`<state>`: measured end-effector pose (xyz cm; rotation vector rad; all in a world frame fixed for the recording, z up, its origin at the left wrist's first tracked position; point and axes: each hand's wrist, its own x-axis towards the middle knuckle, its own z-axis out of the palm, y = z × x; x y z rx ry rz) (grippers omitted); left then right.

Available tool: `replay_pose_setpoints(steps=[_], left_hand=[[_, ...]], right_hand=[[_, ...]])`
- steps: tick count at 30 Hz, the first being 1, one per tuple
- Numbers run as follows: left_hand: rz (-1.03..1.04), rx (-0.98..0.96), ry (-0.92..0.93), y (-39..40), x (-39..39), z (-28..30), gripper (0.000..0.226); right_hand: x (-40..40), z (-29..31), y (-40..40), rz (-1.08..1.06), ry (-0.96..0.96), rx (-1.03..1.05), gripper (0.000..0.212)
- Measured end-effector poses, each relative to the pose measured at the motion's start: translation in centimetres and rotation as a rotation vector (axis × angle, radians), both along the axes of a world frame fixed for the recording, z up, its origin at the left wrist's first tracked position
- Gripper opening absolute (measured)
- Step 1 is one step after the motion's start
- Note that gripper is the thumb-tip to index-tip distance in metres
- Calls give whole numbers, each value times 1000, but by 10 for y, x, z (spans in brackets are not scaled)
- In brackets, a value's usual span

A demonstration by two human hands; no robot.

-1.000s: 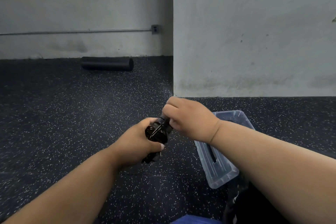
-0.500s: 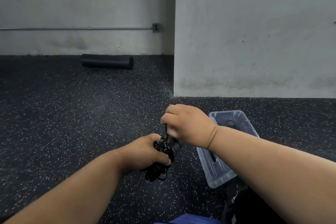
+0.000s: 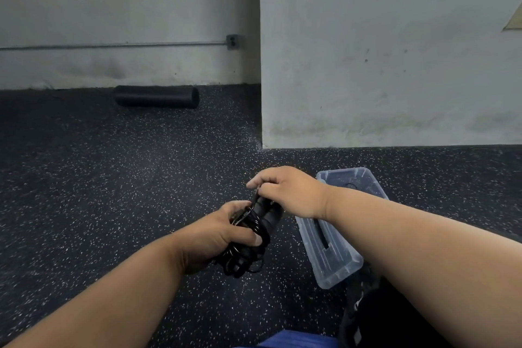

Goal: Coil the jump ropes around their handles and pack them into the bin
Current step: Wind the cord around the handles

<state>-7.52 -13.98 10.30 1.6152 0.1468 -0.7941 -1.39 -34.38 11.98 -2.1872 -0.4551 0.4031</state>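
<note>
Right hand [image 3: 291, 192] risen off jump rope [image 3: 254, 232], bin [image 3: 350, 178] behind

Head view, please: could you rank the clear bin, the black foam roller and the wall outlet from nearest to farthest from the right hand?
From the right hand:
1. Clear bin, on the floor just beneath and to its right.
2. Black foam roller, far left, by the back wall.
3. Wall outlet, above the roller, on the back wall.

You see a black foam roller [image 3: 156, 96] lying far left on the dark speckled floor [image 3: 99, 178], just at the grey wall [image 3: 113, 8]; a thin conduit [image 3: 113, 45] runs along that wall to a small outlet box [image 3: 232, 42].
</note>
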Motion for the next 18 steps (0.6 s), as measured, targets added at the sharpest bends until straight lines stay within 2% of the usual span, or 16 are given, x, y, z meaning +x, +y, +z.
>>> replay_pose_setpoints(steps=[6, 10, 13, 15, 17, 18], left_hand=[[31, 128, -59, -8, -2, 0, 103], [39, 125, -62, -9, -1, 0, 98], [72, 116, -93, -12, -3, 3, 103], [99, 133, -154, -16, -6, 4, 111], [76, 182, -217, -21, -9, 1, 122], [44, 217, -246, -24, -11, -2, 127]], right_hand=[[1, -6, -5, 28, -37, -65, 20], [2, -10, -10, 3, -87, -22, 12], [-1, -12, -16, -149, -54, 56, 27], [-3, -14, -22, -239, 8, 18, 41], [-9, -18, -26, -234, 114, 23, 51], [-13, -21, -29, -220, 157, 63, 50]])
